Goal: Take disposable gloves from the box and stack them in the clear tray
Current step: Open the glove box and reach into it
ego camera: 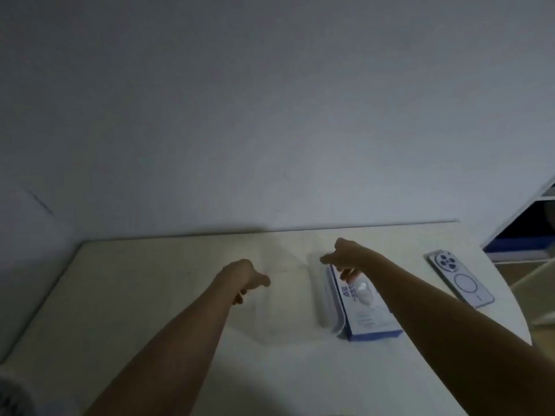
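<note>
Reaching arms: two bare forearms stretch from the bottom edge of the frame up toward the centre, over a pale cream desk (135, 295) set against a plain grey-white wall.
Right hand (345, 255): right of centre, hanging over the far end of the glove box; its fingers (345, 273) curl downward and seem closed on a bit of thin white glove material, though the dim light makes the pinch hard to confirm.
Glove box: a flat white-and-blue cardboard box of disposable gloves (369, 313) lies lower right of centre, with a crumpled white glove (365, 291) poking from the opening in its top.
Left hand (243, 274): near centre frame, knuckles up, thumb pointing right; the fingers are folded under the palm, and I cannot tell whether they grip anything.
Clear tray: a see-through plastic tray (282, 313) sits between the two hands, just left of the box, its outline faint; its contents cannot be made out.
Phone: a silver smartphone with a round camera cluster (459, 279) lies face down at the right edge of the desk, well apart from the box.
</note>
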The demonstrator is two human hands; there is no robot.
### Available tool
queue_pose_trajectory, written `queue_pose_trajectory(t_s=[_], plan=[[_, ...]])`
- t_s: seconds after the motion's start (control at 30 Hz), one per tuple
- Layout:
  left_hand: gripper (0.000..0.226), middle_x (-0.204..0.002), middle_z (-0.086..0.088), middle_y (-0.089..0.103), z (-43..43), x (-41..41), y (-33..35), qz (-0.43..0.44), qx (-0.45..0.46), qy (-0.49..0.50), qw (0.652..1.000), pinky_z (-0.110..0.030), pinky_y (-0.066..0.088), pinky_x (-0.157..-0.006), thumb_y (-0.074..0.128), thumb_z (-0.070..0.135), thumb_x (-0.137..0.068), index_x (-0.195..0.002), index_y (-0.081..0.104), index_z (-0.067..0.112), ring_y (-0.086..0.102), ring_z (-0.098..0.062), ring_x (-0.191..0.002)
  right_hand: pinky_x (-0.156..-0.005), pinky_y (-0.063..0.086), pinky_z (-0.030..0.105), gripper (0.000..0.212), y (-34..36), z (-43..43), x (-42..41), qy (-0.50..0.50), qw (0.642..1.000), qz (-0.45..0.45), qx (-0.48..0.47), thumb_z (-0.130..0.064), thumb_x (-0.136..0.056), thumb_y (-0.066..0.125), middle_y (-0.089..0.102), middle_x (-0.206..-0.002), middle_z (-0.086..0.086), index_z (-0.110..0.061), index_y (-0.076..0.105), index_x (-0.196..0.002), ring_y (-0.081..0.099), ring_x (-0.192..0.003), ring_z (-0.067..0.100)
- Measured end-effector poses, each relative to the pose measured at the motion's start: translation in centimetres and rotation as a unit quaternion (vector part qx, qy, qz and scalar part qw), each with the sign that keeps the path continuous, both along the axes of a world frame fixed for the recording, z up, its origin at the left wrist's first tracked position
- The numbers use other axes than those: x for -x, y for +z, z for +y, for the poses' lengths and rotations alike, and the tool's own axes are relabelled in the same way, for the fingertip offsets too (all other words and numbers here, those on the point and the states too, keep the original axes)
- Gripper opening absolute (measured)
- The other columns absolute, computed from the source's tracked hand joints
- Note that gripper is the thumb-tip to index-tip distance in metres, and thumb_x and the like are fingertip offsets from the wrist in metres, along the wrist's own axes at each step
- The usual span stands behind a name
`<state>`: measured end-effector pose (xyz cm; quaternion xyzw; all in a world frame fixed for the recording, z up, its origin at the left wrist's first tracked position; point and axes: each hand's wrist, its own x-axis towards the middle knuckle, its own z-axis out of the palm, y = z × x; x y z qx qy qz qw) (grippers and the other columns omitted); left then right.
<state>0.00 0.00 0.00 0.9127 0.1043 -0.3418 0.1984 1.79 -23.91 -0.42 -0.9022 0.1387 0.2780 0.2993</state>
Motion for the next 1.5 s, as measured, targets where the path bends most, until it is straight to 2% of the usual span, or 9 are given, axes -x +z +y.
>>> queue_pose_trajectory(t_s=[0.1, 0.2, 0.4, 0.73, 0.8, 0.93, 1.1, 1.27, 1.5], plan=[[0.018, -0.1, -0.012, 0.065, 0.3, 0.3, -1.6, -0.03, -0.054, -0.039, 0.997, -0.033, 0.055, -0.078, 0.06, 0.018, -0.089, -0.098, 0.053, 0.004, 0.069, -0.027, -0.097, -0.063, 0.062, 0.039, 0.032, -1.0, 0.9, 0.6, -0.047, 0.997, 0.046, -0.041, -0.018, -0.092, 0.064, 0.069, -0.079, 0.02, 0.009, 0.056, -0.109, 0.073, -0.068, 0.031], [0.038, -0.119, -0.012, 0.06, 1.4, -0.4, -2.7, -0.174, -0.117, -0.053, 0.976, -0.034, 0.049, -0.083, 0.049, 0.01, -0.091, -0.129, 0.046, 0.012, 0.06, -0.03, -0.109, -0.065, 0.062, 0.036, 0.033, -1.5, 2.3, 1.8, -0.102, 0.978, 0.109, -0.147, -0.008, -0.091, 0.063, 0.072, -0.075, 0.021, 0.01, 0.051, -0.116, 0.074, -0.07, 0.031], [0.061, -0.128, -0.006, 0.053, 2.1, -3.0, -2.5, -0.273, -0.208, -0.096, 0.934, -0.038, 0.037, -0.096, 0.045, 0.008, -0.091, -0.148, 0.031, 0.026, 0.046, -0.027, -0.121, -0.067, 0.06, 0.041, 0.049, -2.3, 6.3, 5.3, -0.149, 0.88, 0.268, -0.361, -0.015, -0.099, 0.054, 0.059, -0.119, 0.037, 0.01, 0.031, -0.134, 0.065, -0.101, 0.046], [0.056, -0.148, -0.016, 0.038, -2.3, -6.0, -4.0, -0.254, -0.137, -0.183, 0.94, -0.048, 0.025, -0.114, 0.045, 0.028, -0.098, -0.15, 0.027, 0.017, 0.036, -0.034, -0.134, -0.094, 0.052, 0.04, 0.045, -3.1, 3.6, 6.4, 0.054, 0.884, 0.32, -0.338, -0.025, -0.104, 0.043, 0.058, -0.131, 0.024, 0.002, 0.042, -0.14, 0.059, -0.119, 0.037], [0.057, -0.152, -0.015, 0.033, -2.6, -6.0, -4.1, -0.277, -0.121, -0.171, 0.938, -0.046, 0.019, -0.116, 0.045, 0.03, -0.098, -0.151, 0.027, 0.017, 0.028, -0.033, -0.14, -0.085, 0.055, 0.031, 0.04, -2.0, 1.6, 5.8, 0.122, 0.87, 0.336, -0.339, -0.025, -0.105, 0.037, 0.062, -0.127, 0.018, 0.0, 0.049, -0.134, 0.063, -0.113, 0.029], [0.041, -0.135, -0.015, 0.047, -5.7, -5.4, -2.3, -0.408, -0.034, -0.142, 0.901, -0.039, 0.034, -0.104, 0.051, 0.019, -0.093, -0.134, 0.051, 0.013, 0.039, -0.031, -0.125, -0.057, 0.053, 0.02, 0.027, -0.3, -2.8, 4.1, 0.019, 0.93, 0.179, -0.322, -0.018, -0.102, 0.043, 0.074, -0.094, 0.009, -0.003, 0.065, -0.107, 0.071, -0.078, 0.017], [0.024, -0.105, -0.005, 0.064, -13.2, -2.5, -0.4, -0.381, 0.148, -0.199, 0.891, -0.03, 0.045, -0.083, 0.05, 0.008, -0.09, -0.101, 0.07, 0.016, 0.06, -0.021, -0.093, -0.068, 0.058, 0.034, 0.025, -3.5, -6.7, 3.0, -0.158, 0.979, -0.117, -0.056, -0.017, -0.092, 0.06, 0.066, -0.084, 0.009, -0.001, 0.058, -0.111, 0.064, -0.071, 0.021], [0.043, -0.126, -0.011, 0.053, -19.0, 0.9, -3.0, -0.234, 0.152, -0.205, 0.938, -0.03, 0.047, -0.09, 0.06, 0.011, -0.09, -0.132, 0.049, 0.013, 0.057, -0.024, -0.107, -0.084, 0.051, 0.037, 0.065, -6.7, -8.0, 4.9, -0.143, 0.978, -0.143, 0.044, -0.042, -0.083, 0.072, 0.053, -0.123, 0.011, -0.01, 0.04, -0.13, 0.058, -0.103, 0.026], [0.081, -0.138, -0.014, 0.04, -19.5, 2.8, -8.5, -0.203, 0.04, -0.182, 0.961, -0.036, 0.041, -0.098, 0.075, 0.034, -0.079, -0.14, 0.03, 0.007, 0.041, -0.03, -0.122, -0.08, 0.057, 0.036, 0.019, -8.7, -7.9, 4.9, -0.052, 0.983, -0.173, 0.032, -0.034, -0.087, 0.067, 0.062, -0.101, 0.006, -0.018, 0.065, -0.097, 0.063, -0.085, 0.021]])
